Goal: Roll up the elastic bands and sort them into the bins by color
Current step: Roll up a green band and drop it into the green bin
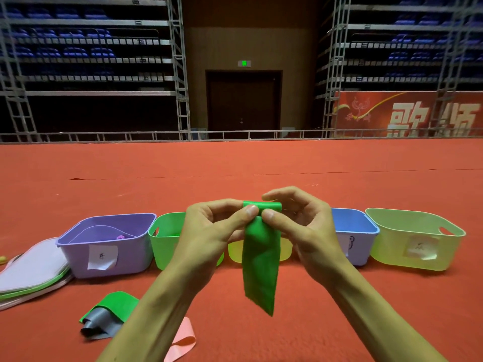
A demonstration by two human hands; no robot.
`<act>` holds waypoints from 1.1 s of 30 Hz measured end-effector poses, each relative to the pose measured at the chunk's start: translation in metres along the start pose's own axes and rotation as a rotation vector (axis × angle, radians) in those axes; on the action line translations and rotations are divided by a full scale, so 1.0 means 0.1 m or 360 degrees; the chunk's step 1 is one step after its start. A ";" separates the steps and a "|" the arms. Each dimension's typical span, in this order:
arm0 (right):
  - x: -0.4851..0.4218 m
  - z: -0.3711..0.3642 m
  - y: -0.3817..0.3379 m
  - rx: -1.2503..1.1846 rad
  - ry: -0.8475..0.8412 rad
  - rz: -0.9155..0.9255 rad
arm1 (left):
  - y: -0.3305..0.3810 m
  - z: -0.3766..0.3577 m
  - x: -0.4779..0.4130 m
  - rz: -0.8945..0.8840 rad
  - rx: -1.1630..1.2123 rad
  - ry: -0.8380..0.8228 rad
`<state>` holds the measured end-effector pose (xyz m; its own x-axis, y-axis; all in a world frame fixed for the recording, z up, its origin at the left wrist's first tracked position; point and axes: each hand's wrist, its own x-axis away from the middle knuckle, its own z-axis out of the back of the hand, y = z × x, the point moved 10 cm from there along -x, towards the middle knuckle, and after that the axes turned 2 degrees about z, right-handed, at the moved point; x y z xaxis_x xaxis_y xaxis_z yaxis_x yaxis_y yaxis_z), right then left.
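Both grips are closing in a pinch: left hand [209, 231] and right hand [305, 226] are holding the rolled top of a green band [260, 262] between thumbs and fingers, in the air above the floor [339, 322]. The unrolled tail is hanging down.

Three loose bands are lying on the floor by the left forearm: pink band [183, 340], grey band [100, 322], second green band [115, 304].

Five bins are standing in a row behind, with hands and tail partly hiding the middle ones: purple bin [109, 246], green bin [164, 246], yellow bin [234, 253], blue bin [352, 231], pale yellow bin [410, 246]. A stack of flat sheets [31, 270] is lying left of the purple bin.
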<state>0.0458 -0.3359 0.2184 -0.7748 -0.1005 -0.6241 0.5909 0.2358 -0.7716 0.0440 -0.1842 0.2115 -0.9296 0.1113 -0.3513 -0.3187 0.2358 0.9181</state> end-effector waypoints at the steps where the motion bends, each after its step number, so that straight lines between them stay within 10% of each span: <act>1: 0.00 0.00 0.04 -0.0011 0.0007 -0.0058 | 0.02 0.00 0.00 -0.0011 -0.0012 -0.0008; 33: 0.04 -0.03 -0.09 0.0066 -0.0009 0.0116 | -0.03 -0.02 0.02 0.0116 0.0026 -0.0050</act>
<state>0.0369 -0.3357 0.2234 -0.7281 -0.0900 -0.6795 0.6547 0.2024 -0.7283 0.0425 -0.1860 0.2086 -0.9439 0.1591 -0.2895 -0.2471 0.2419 0.9383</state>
